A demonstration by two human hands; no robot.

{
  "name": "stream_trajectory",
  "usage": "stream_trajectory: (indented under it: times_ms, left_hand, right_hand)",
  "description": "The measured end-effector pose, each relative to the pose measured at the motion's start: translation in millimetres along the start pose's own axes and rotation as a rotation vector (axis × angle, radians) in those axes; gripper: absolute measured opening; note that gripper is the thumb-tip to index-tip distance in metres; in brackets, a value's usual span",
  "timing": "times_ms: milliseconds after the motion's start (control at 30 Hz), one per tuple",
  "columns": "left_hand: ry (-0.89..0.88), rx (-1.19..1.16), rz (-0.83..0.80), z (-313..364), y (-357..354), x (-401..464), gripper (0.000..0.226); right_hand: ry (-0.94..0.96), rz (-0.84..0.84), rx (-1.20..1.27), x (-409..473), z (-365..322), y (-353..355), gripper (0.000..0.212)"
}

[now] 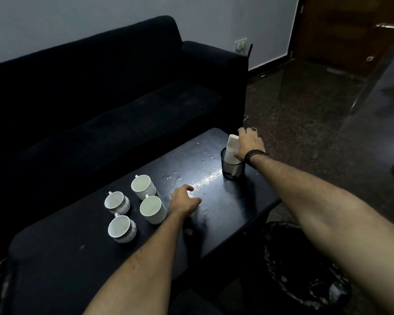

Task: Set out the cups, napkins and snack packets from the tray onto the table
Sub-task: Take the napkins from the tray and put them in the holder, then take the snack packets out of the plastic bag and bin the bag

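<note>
Several white cups (pixel 148 208) stand upright in a cluster on the left half of the dark table (pixel 225 201). My left hand (pixel 183 202) rests on the tabletop just right of the cups, fingers spread, holding nothing. At the table's far right end a black mesh holder (pixel 233 170) stands with folded white napkins (pixel 231 147) sticking up out of it. My right hand (pixel 249 144) is closed around the napkins from the right side. No tray or snack packets are visible.
A black sofa (pixel 100 98) runs along the far side of the table. A bin lined with a black bag (pixel 305 269) stands on the floor at the table's near right. Water drops and a glare patch (pixel 203 181) mark the tabletop.
</note>
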State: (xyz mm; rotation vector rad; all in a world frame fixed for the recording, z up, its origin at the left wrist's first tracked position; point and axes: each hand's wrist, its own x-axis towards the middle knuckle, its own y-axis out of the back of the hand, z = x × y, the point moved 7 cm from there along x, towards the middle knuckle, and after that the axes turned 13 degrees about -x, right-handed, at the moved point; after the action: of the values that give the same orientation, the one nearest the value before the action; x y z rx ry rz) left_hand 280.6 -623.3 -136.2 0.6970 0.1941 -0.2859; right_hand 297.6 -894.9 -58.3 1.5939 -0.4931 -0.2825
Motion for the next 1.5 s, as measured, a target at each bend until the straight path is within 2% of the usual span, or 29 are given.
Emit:
stream_trajectory:
  times_ms: [67,167,367,600,767,1133,1333,1500]
  left_hand:
    - [-0.014,0.021,0.002,3,3,-3,0.052]
    - [-0.032,0.074,0.012,11,9,-9,0.058]
    - [-0.071,0.135,0.022,24,41,-28,0.072]
    - [-0.072,0.157,0.147,-7,134,-65,0.074]
    - [-0.012,0.180,0.269,-72,225,-104,0.077]
    - [0.339,0.226,0.464,-261,402,-217,0.087]
    - [0.409,0.188,0.552,-329,447,-237,0.093]
    - [0.523,0.114,0.539,-377,447,-230,0.094]
  right_hand:
    - [0.008,0.120,-0.070,-7,-4,9,0.066]
    - [0.111,0.239,-0.128,-19,-23,23,0.068]
    - [0.293,0.020,-0.144,-41,-83,16,0.077]
    - [0.498,-0.152,-0.107,-85,-194,19,0.076]
    - [0.627,-0.207,-0.035,-138,-300,27,0.074]
    - [1.012,-0.314,-0.004,-294,-538,12,0.075]
    - [1.065,-0.358,0.050,-338,-623,-5,0.074]
    - [1.065,-0.416,0.190,-362,-677,-18,0.061]
